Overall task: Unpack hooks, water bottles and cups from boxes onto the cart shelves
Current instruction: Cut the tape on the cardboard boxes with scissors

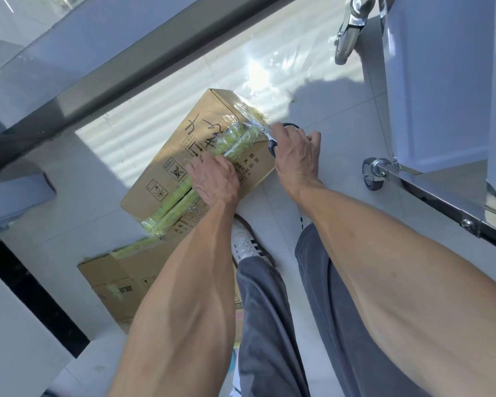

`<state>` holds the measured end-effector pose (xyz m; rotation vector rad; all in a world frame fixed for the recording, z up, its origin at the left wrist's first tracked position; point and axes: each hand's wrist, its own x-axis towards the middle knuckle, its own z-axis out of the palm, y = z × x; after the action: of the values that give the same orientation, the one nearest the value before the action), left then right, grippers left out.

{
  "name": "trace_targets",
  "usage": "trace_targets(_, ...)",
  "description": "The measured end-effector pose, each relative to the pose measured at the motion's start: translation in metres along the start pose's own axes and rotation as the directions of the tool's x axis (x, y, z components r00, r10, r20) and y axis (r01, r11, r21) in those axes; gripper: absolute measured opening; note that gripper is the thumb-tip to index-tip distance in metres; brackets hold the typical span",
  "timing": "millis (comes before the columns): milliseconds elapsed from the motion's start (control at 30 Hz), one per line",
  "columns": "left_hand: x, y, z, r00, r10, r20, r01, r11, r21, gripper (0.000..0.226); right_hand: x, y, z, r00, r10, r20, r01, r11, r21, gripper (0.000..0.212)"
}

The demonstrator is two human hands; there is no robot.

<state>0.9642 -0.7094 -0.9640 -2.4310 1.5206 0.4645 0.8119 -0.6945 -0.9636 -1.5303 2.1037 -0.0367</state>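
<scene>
right hand (pixel 297 156) grips black-handled scissors (pixel 272 140), blades at taped seam of cardboard box (pixel 169 156); left hand (pixel 214 179) presses green tape (pixel 235 138), fingers curled against it.

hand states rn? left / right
Left hand: open, pressing on the taped cardboard box.
Right hand: gripping the scissors, blades at the box's tape.

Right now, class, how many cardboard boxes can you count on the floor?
2. One taped box lies under the hands; a second box sits nearer, beside the left forearm, partly hidden. More may lie outside the view.
</scene>
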Motion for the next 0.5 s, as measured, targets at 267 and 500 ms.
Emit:
trace_targets(267,-0.005,0.002,-0.006,1.0,-0.013,-0.005,0.013,1.0,-0.028,0.018,-0.001,0.001,-0.002,1.0,0.004,0.003,-0.004,0.999,0.036,0.023)
trace_targets(500,-0.016,0.001,-0.016,0.997,-0.049,-0.057,0.042,0.993,-0.109,0.027,-0.02,0.001,-0.003,0.965,0.221,-0.145,-0.226,0.974,-0.024,0.026)
